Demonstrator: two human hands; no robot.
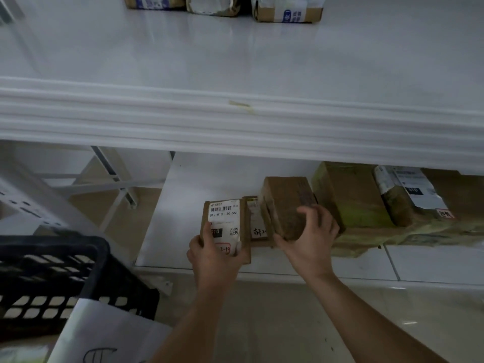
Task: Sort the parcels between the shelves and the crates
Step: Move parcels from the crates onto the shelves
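While both bare forearms reach forward and down from the bottom edge of the view toward the lower white shelf [199, 184], each hand grasps a parcel of its own. The left hand [213, 254] has its fingers wrapped around the near end of a small brown cardboard parcel with a white barcode label [224, 221], thumb lying along the left edge of the label. That label carries printed digits, a black patch, a small square code and a red-outlined tag with handwriting. The right hand [311, 235] curls over the near end of a plain brown cardboard box [286, 203], fingers on its top and right side, thumb beneath at the left; the box is tilted, its far end raised. Between these two parcels a thin flat brown parcel with handwriting [255, 221] lies on the shelf, partly covered. To the right sits a larger brown carton with greenish tape [351, 195], and just beyond it a parcel in grey-white plastic wrap with a label [411, 192]. Above, the upper white shelf [235, 64] holds three more cardboard parcels [288, 9] at its far edge. At lower left stands a black plastic lattice crate [52, 273], with a white sheet bearing a hand-drawn mark [104, 336] against its near side.
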